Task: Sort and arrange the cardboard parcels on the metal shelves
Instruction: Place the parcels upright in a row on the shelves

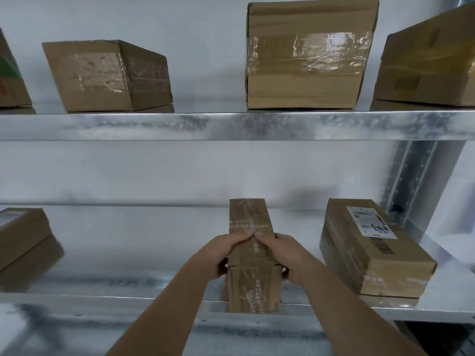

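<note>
A narrow, long cardboard parcel (250, 222) with printed tape lies lengthwise on the lower metal shelf (144, 240), its near end sticking out past the front edge. My left hand (222, 253) grips its left side and my right hand (285, 255) grips its right side, thumbs meeting on top. A labelled parcel (370, 247) lies to its right on the same shelf. Two stacked parcels (23, 240) sit at the far left.
The upper shelf (231, 125) carries a taped parcel (108, 75) at left, a tall taped parcel (308, 55) in the middle, another parcel (431, 62) at right and a partly cropped parcel (10, 78) at the far left. A metal upright (411, 181) stands at right.
</note>
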